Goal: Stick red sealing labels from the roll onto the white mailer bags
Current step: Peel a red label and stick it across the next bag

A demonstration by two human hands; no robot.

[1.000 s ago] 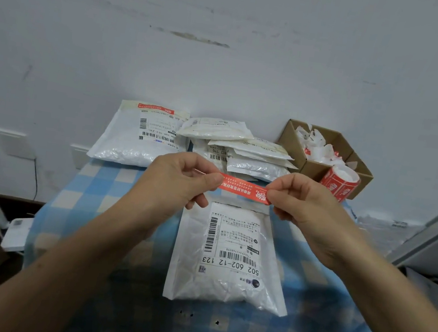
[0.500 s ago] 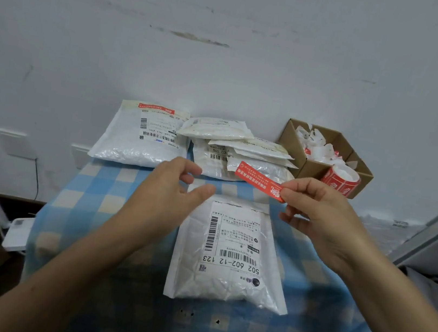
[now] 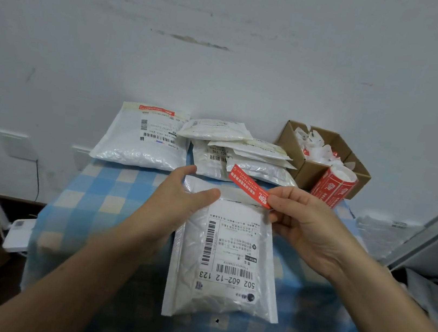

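Cardboard box (image 3: 309, 170) of scraps (image 3: 317, 150) beside roll (image 3: 333, 187)

Red sealing label (image 3: 249, 185), a narrow strip with white print: pinched at one end in the right hand (image 3: 307, 230), slanting away toward the left hand (image 3: 179, 197). Flat beneath both hands, white mailer bag (image 3: 224, 254), shipping sheet face up. Beyond the right hand, tilted red label roll (image 3: 332, 187). Beyond the left hand, loose stack of mailer bags (image 3: 242, 152), plus larger bag (image 3: 142, 140) bearing a red strip along its far edge.
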